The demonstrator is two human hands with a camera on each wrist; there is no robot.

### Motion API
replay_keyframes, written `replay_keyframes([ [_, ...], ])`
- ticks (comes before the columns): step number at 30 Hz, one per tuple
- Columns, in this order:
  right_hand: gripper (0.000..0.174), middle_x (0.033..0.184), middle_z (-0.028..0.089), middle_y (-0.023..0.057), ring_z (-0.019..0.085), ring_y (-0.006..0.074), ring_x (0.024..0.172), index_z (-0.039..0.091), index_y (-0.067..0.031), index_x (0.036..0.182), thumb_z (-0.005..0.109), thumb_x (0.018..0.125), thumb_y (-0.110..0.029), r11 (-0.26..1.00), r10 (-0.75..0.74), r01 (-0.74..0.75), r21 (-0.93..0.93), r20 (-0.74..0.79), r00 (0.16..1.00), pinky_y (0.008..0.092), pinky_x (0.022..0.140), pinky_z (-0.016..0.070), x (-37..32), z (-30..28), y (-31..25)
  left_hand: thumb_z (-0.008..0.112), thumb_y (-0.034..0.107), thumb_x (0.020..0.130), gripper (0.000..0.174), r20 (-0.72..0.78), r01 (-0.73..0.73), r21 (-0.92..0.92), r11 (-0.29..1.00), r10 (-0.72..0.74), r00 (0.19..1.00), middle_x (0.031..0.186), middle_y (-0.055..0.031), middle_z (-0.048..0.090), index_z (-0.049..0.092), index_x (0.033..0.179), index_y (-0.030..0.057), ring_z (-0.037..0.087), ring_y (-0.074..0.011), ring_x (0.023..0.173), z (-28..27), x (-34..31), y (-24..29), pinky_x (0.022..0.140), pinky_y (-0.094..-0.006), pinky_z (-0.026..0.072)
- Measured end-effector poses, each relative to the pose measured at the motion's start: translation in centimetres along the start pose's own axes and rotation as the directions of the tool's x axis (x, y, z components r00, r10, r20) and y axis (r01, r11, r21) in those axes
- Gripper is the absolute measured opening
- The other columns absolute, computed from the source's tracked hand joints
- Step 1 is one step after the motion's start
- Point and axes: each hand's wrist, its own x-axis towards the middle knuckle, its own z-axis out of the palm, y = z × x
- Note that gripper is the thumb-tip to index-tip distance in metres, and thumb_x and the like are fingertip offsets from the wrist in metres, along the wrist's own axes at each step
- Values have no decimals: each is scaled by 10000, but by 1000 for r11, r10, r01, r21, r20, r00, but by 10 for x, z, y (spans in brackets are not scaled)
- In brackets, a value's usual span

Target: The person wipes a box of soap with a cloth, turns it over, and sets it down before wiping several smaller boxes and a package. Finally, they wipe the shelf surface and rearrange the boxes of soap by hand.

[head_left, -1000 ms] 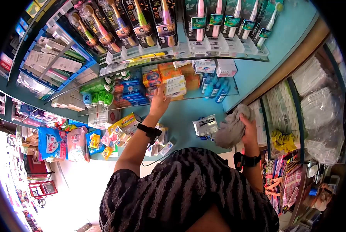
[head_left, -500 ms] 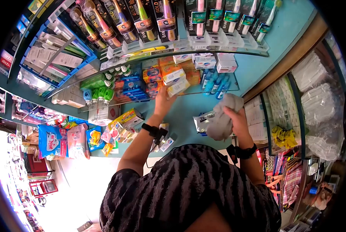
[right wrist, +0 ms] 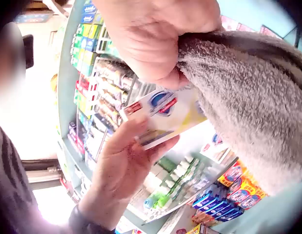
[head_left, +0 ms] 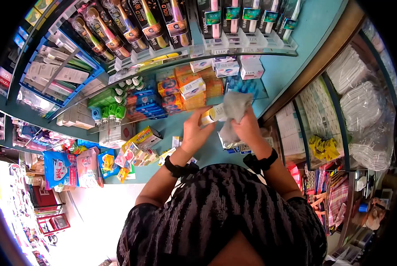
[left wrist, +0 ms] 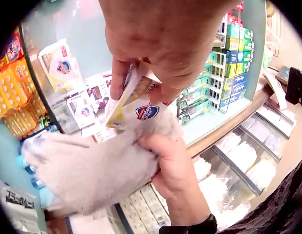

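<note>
My left hand [head_left: 195,133] pinches one end of a small white and yellow soap box [head_left: 212,115] between thumb and fingers. It is held up in front of the glass shelf, and its blue shield logo shows in the left wrist view. A grey cloth [head_left: 238,105] is bunched in my right hand [head_left: 248,127]. The cloth lies against the far end of the box and covers that end. In the right wrist view the cloth [right wrist: 253,92] hangs in thick folds beside the box [right wrist: 165,113].
A similar soap box [head_left: 192,88] lies on orange packs [head_left: 176,103] on the glass shelf. Blue packs [head_left: 148,104] and green-capped bottles [head_left: 115,111] stand to their left. Toothbrush packs [head_left: 152,29] hang above. Small boxes [head_left: 140,153] crowd the counter's left, and bagged white goods [head_left: 362,104] fill the right shelves.
My left hand has lifted the soap box off the stack of orange packs and drawn it rightward, toward me. My right hand has brought the cloth leftward and up against the box.
</note>
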Motion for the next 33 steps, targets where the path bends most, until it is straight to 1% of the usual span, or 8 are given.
replay_keyframes([
  [4,411,1055,607,109,594,213,930,552,-6,1147,599,739,-31,870,239,-285,402,162,957,315,787,481,4,-13,32,675,42,778,426,86,180,-20,983,-178,980,1047,-130,621,492,1159,-12,604,-125,918,-9,-1,12,756,-282,510],
  [7,368,1011,619,49,566,132,896,551,-3,1143,598,780,-45,752,266,-342,564,214,940,298,766,471,4,-27,15,627,38,824,463,141,234,-582,779,-186,972,1105,-106,593,406,1230,19,591,-161,981,-4,3,7,824,-317,507],
  [9,331,1014,621,40,564,124,884,561,-3,1125,594,799,-48,628,293,-386,676,254,922,297,757,470,4,-33,-1,607,69,845,480,233,292,-635,715,-184,955,1164,-116,561,379,1266,27,574,-193,1038,-4,4,14,851,-353,506],
  [15,324,990,625,58,573,129,899,558,0,1117,631,815,-89,825,82,-194,531,227,970,301,765,471,1,-31,-18,462,266,939,475,489,536,-716,447,-227,842,1262,-114,508,332,1343,51,529,-263,1139,-8,2,43,900,-410,491],
  [21,373,1109,572,163,570,313,998,569,-14,1122,668,788,-146,983,2,-5,182,16,1000,393,846,457,-8,-25,-29,323,347,974,470,489,585,-746,318,-336,805,1298,-108,490,366,1334,50,527,-261,1144,2,0,39,930,-432,468],
  [24,416,1190,512,200,469,407,1121,579,-31,1127,668,785,-251,827,-437,481,-291,203,876,478,922,397,-5,-31,-60,312,342,974,458,426,517,-791,326,-314,849,1290,-105,495,389,1318,49,520,-252,1150,7,2,41,940,-426,459],
  [31,345,1169,522,202,490,413,1072,589,-53,1105,631,825,-249,868,-440,427,-253,4,898,442,853,436,5,-15,-31,359,333,957,465,375,483,-778,401,-320,870,1299,-92,476,370,1336,63,503,-246,1163,13,1,64,953,-424,444],
  [33,309,1087,569,170,555,332,978,586,-31,1080,618,853,-238,983,-182,180,-39,-73,981,379,792,456,10,-16,-23,373,329,952,473,382,477,-769,425,-292,877,1301,-92,475,358,1348,71,503,-246,1165,12,1,67,954,-425,443],
])
